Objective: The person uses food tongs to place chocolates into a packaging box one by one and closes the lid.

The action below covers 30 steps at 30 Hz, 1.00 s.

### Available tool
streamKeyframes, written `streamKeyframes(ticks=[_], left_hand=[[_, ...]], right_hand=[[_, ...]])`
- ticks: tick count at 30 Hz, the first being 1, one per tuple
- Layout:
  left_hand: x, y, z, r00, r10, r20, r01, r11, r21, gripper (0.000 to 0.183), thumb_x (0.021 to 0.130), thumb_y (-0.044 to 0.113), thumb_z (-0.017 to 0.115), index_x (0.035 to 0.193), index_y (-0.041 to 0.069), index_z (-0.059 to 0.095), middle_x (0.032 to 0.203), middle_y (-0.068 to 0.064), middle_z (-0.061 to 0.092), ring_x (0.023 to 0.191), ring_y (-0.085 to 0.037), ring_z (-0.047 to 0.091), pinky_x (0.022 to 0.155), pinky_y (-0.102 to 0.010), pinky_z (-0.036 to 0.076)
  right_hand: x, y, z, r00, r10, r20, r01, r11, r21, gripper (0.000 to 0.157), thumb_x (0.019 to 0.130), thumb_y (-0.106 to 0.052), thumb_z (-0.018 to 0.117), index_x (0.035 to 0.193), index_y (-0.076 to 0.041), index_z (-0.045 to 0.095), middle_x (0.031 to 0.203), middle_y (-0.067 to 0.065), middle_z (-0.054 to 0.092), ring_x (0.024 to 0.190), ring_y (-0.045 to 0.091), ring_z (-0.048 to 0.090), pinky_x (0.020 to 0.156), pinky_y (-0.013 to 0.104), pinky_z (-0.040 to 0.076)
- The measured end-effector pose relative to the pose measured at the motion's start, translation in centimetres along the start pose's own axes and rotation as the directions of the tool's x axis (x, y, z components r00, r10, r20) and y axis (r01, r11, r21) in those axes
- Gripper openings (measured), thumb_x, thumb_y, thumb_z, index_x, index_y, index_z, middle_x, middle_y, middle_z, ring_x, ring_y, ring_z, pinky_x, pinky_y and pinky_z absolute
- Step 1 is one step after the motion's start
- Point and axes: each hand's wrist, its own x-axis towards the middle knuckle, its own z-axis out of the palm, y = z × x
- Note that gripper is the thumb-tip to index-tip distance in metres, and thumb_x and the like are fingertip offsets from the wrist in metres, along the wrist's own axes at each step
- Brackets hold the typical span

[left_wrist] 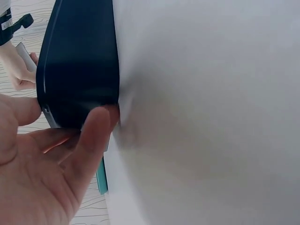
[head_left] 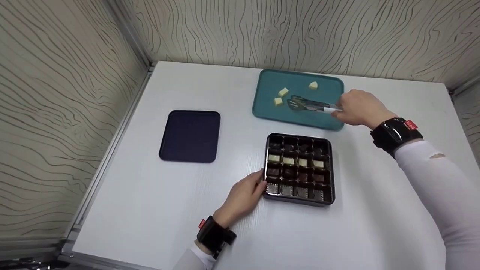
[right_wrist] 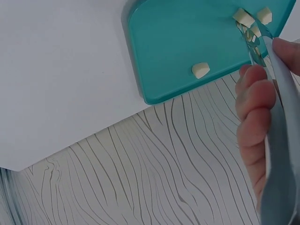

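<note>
My right hand [head_left: 362, 108] grips a pair of tongs [head_left: 309, 104] by the pale handles, with the tips over a teal tray [head_left: 262, 108]. Pale, cream-coloured cubes [head_left: 278, 101] lie left of the tips, and a rounded pale piece [head_left: 313, 85] sits farther back. In the right wrist view a pale cube [right_wrist: 243, 18] shows by the tips; whether they touch it I cannot tell. My left hand [head_left: 242, 195] grips the near-left corner of a dark divided box [head_left: 300, 205]. The box has rows of dark, pale and brown pieces, with silvery ridged surfaces in the nearest row.
A dark square lid or tray [head_left: 190, 137] lies flat on the white table [head_left: 180, 198], left of the box. Wood-patterned panels [head_left: 240, 33] stand behind the table and at its sides. The teal tray is near the table's back edge.
</note>
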Motion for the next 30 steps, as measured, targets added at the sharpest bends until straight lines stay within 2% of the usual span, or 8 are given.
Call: streamKeyframes(ticks=[3, 6, 8, 12, 16, 20, 25, 30], left_hand=[[0.0, 0.1, 0.0, 1.000, -0.010, 0.011, 0.010, 1.000, -0.010, 0.052, 0.111, 0.031, 0.048, 0.157, 0.006, 0.048, 0.151, -0.015, 0.063, 0.139, -0.032, 0.062, 0.120, -0.047, 0.050], [0.1, 0.1, -0.2, 0.999, -0.024, 0.027, 0.025, 0.999, -0.030, 0.053, 0.111, 0.033, 0.047, 0.158, 0.007, 0.046, 0.152, -0.014, 0.062, 0.141, -0.031, 0.061, 0.122, -0.047, 0.048], [0.0, 0.0, -0.3, 0.999, -0.024, 0.032, 0.025, 0.999, -0.042, 0.054, 0.111, 0.033, 0.048, 0.158, 0.007, 0.046, 0.151, -0.015, 0.062, 0.140, -0.032, 0.061, 0.122, -0.047, 0.048], [-0.2, -0.6, -1.0, 0.999, -0.021, 0.050, 0.024, 0.997, -0.079, 0.054, 0.110, 0.033, 0.050, 0.158, 0.007, 0.046, 0.148, -0.015, 0.065, 0.136, -0.031, 0.064, 0.121, -0.047, 0.050], [-0.3, -1.2, -1.6, 0.997, 0.003, 0.074, 0.006, 0.993, -0.118, 0.054, 0.109, 0.030, 0.054, 0.157, 0.005, 0.047, 0.146, -0.016, 0.066, 0.131, -0.030, 0.067, 0.120, -0.047, 0.050], [-0.5, -1.6, -1.9, 0.994, 0.019, 0.108, -0.005, 0.991, -0.137, 0.062, 0.105, 0.033, 0.062, 0.158, 0.004, 0.046, 0.149, -0.017, 0.063, 0.126, -0.029, 0.071, 0.120, -0.048, 0.050], [-0.6, -1.8, -2.1, 0.991, 0.025, 0.129, -0.007, 0.991, -0.133, 0.076, 0.099, 0.039, 0.071, 0.159, 0.002, 0.043, 0.155, -0.018, 0.058, 0.127, -0.030, 0.071, 0.119, -0.051, 0.050], [-0.5, -1.5, -1.9, 0.991, 0.017, 0.132, 0.000, 0.992, -0.124, 0.077, 0.098, 0.039, 0.072, 0.159, 0.001, 0.042, 0.155, -0.019, 0.058, 0.127, -0.032, 0.070, 0.119, -0.052, 0.050]], right_hand=[[-0.6, -0.1, -0.1, 1.000, 0.009, -0.003, -0.009, 1.000, 0.018, 0.032, 0.097, -0.024, 0.065, 0.075, -0.001, 0.071, 0.067, 0.007, 0.064, 0.062, 0.020, 0.052, 0.053, 0.032, 0.042], [-1.9, -0.1, -0.4, 1.000, 0.014, -0.009, -0.014, 0.999, 0.039, 0.032, 0.097, -0.023, 0.065, 0.096, 0.006, 0.079, 0.077, 0.017, 0.074, 0.063, 0.020, 0.057, 0.055, 0.034, 0.047], [-3.0, -0.1, -0.8, 1.000, 0.014, -0.015, -0.013, 0.998, 0.056, 0.038, 0.098, -0.024, 0.066, 0.112, 0.010, 0.077, 0.082, 0.020, 0.078, 0.062, 0.020, 0.057, 0.055, 0.034, 0.048], [-6.1, -0.8, -1.4, 1.000, -0.001, -0.023, 0.002, 0.999, 0.054, 0.040, 0.099, -0.026, 0.069, 0.120, 0.007, 0.075, 0.074, 0.011, 0.075, 0.059, 0.016, 0.049, 0.054, 0.028, 0.038], [-9.8, -2.0, -1.4, 0.998, -0.051, -0.035, 0.052, 0.998, 0.030, 0.035, 0.097, -0.025, 0.073, 0.120, 0.001, 0.077, 0.065, -0.001, 0.066, 0.057, 0.010, 0.045, 0.053, 0.023, 0.035], [-13.2, -3.5, -0.5, 0.986, -0.157, -0.055, 0.157, 0.988, 0.002, 0.026, 0.095, -0.023, 0.076, 0.113, -0.004, 0.080, 0.061, -0.009, 0.057, 0.054, 0.002, 0.038, 0.050, 0.018, 0.032], [-15.4, -5.6, 0.7, 0.936, -0.335, -0.103, 0.333, 0.942, -0.038, 0.008, 0.092, -0.023, 0.078, 0.093, -0.016, 0.074, 0.058, -0.017, 0.049, 0.054, -0.006, 0.030, 0.050, 0.015, 0.029], [-15.9, -7.4, 1.0, 0.895, -0.432, -0.107, 0.425, 0.901, -0.085, 0.012, 0.090, -0.022, 0.080, 0.087, -0.019, 0.068, 0.057, -0.016, 0.050, 0.054, -0.005, 0.032, 0.050, 0.017, 0.030]])
